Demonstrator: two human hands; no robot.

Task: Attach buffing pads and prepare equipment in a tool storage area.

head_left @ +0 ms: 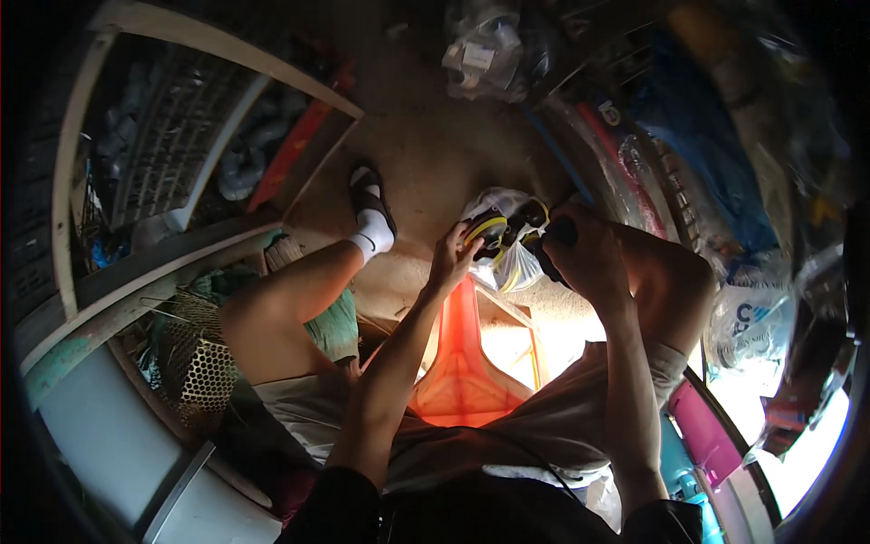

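Observation:
My left hand is closed on the edge of a black round thing with a yellow band. Below and behind it, a white translucent plastic bag is bunched up, with more dark and yellow pieces showing in it. To the right, my right hand curls round a dark object next to the bag; its kind is too dark to make out. Both hands are between my spread knees, above a bright orange plastic seat.
Wooden shelving with grey pipe fittings stands at left, above a woven basket. Plastic-wrapped goods crowd the right side. A clear bag of items lies on the floor ahead. My sandalled foot rests at left.

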